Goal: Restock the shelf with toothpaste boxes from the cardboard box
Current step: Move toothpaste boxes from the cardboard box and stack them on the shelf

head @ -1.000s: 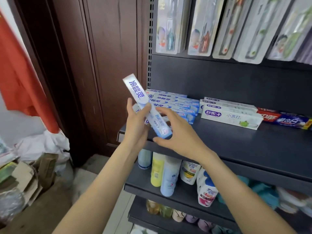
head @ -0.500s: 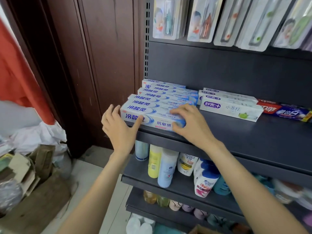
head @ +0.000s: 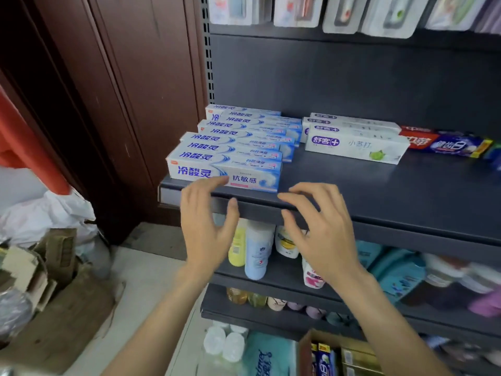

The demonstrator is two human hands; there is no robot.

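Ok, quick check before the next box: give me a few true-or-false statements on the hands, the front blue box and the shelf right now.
1. The left hand grips the front blue toothpaste box. False: it holds nothing, fingers loosely spread in front of the box.
2. The right hand holds nothing. True.
3. The front blue toothpaste box lies flat at the shelf front edge. True.
4. The white toothpaste boxes sit left of the blue ones. False: they sit to the right.
5. The cardboard box stands on the toothpaste shelf. False: it is low down, below it.
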